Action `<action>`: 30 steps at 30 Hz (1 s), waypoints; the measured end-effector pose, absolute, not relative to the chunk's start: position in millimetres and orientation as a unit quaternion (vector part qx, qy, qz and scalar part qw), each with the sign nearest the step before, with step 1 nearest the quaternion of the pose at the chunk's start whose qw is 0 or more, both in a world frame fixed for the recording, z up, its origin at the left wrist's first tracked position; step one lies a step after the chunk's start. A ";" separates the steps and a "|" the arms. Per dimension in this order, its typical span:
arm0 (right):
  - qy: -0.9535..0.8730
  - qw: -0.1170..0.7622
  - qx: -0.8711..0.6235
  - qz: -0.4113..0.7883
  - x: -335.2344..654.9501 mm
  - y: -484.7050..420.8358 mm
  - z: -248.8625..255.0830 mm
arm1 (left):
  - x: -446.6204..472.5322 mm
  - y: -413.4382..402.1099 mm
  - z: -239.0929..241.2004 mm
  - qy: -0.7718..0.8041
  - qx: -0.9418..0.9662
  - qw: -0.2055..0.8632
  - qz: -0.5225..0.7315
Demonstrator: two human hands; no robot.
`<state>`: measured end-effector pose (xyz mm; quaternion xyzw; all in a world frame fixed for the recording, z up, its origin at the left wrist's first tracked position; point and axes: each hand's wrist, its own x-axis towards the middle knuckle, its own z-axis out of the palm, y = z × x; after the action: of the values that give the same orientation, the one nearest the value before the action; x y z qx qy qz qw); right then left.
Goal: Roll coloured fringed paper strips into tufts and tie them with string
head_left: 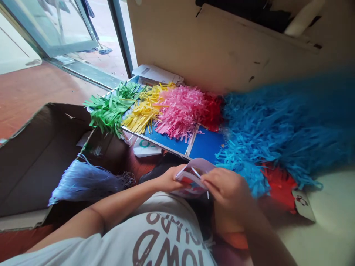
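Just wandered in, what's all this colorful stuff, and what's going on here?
A person's left hand holds a pale curved piece over their lap; their right hand is at its other side, its exact grip unclear. Beyond, green fringe, yellow fringe, pink fringe and red fringe lie in a row on a blue board. A big blue heap is to the right.

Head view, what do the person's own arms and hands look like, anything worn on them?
Both the left hand and right hand are bare, with no gloves visible. The forearms are uncovered, with no watch or bracelet showing. The pale shirt has large brown lettering across its front.
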<state>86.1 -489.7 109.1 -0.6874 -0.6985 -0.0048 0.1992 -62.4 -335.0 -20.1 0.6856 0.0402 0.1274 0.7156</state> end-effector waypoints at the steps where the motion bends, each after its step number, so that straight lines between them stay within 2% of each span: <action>1: -0.686 0.203 -0.698 -0.021 87.3 -485.0 105.1 | -61.9 -335.1 -19.7 0.034 0.681 0.722 0.119; 4: -0.697 0.119 -0.706 -0.036 90.4 -472.4 104.4 | -61.8 -335.0 -16.7 0.036 0.678 0.727 0.102; 7: -0.758 0.050 -0.648 0.049 95.0 -473.3 121.3 | -63.9 -335.0 -15.3 0.041 0.679 0.728 0.086; 8: -0.767 0.066 -0.634 0.076 98.9 -477.4 127.7 | -64.7 -335.0 -16.0 0.041 0.674 0.733 0.082; 10: -0.738 0.151 -0.654 0.074 110.3 -488.3 133.3 | -65.6 -334.4 -19.6 0.049 0.653 0.751 0.090; 14: -0.476 0.410 -0.778 -0.015 125.7 -498.1 92.8 | -62.1 -330.1 -30.0 0.092 0.608 0.778 0.130; 17: -0.346 0.553 -0.729 0.206 112.9 -488.4 33.0 | -54.9 -326.1 -35.0 0.121 0.597 0.780 0.144; 20: -0.267 0.652 -0.663 0.253 88.8 -478.7 -10.7 | -45.9 -326.7 -37.9 0.161 0.615 0.748 0.189; 22: -0.238 0.662 -0.677 0.214 78.0 -477.7 -23.1 | -40.3 -330.5 -39.7 0.186 0.636 0.717 0.217; 25: -0.202 0.611 -0.755 0.121 76.8 -482.6 -26.5 | -34.5 -336.1 -40.7 0.216 0.650 0.698 0.210; 30: -0.201 0.558 -0.800 0.092 88.1 -488.0 -23.4 | -32.2 -324.3 -33.2 0.143 0.616 0.751 0.189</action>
<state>88.1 -488.0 -23.4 -0.7995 -0.2010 0.0924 0.5584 -32.2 -324.3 -33.2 0.6163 0.1434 0.1893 0.7508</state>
